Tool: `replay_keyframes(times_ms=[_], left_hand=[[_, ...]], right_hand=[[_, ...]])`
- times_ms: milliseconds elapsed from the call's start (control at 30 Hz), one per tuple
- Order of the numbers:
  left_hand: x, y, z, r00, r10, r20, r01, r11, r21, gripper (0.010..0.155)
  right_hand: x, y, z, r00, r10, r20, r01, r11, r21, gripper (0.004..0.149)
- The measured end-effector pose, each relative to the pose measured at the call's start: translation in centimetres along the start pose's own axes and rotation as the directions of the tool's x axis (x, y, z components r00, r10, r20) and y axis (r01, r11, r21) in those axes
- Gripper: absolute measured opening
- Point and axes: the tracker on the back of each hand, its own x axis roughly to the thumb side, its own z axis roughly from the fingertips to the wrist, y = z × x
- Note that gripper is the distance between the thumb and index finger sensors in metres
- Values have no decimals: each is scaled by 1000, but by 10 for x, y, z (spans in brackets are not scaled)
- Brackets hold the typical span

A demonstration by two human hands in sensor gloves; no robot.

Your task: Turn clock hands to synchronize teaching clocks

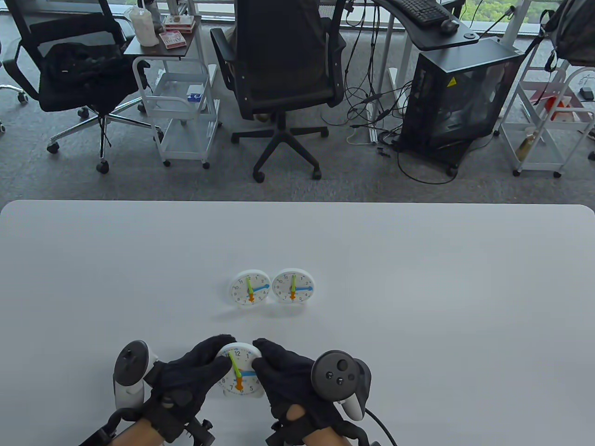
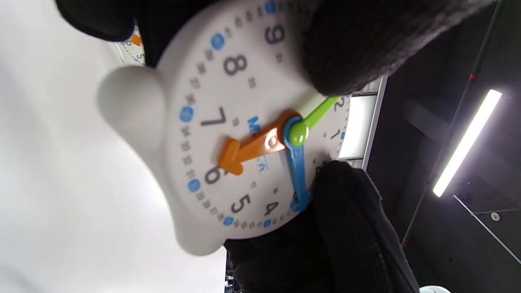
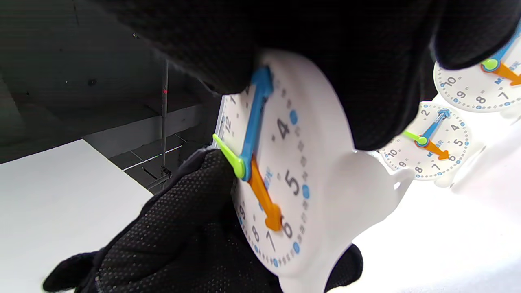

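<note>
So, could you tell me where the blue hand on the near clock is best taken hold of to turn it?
Pinch the blue hand near its outer tip, coming from the right. It points toward the 3-4 side, under the right hand, and the tip gives the most leverage. The left hand holds the near clock by its left rim, steadying it.

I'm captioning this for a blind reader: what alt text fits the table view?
Both gloved hands, left hand and right hand, hold a white teaching clock at the white table's near edge. Two matching clocks stand side by side farther back.
</note>
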Motion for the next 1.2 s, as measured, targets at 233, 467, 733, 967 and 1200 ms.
replay_keyframes(times_ms=[233,467,733,967,1200], left_hand=[[-1,1,0,1000,-5,-3,5,1000,1,61],[-1,1,0,1000,-11,-2,11,1000,4,61],[6,0,-3,991,-116,63,119,992,-51,52],[0,2,-5,958,-285,7,285,954,-97,63],[0,19,-6,953,-300,-45,299,954,-16,72]], right_hand=[[1,1,0,1000,10,8,-10,1000,8,53],[3,2,0,999,27,20,-27,1000,13,53],[0,-6,-3,995,88,40,-91,992,86,53],[-22,-16,-12,970,241,30,-243,962,128,52],[-77,-56,-15,931,295,-213,-305,952,-15,51]])
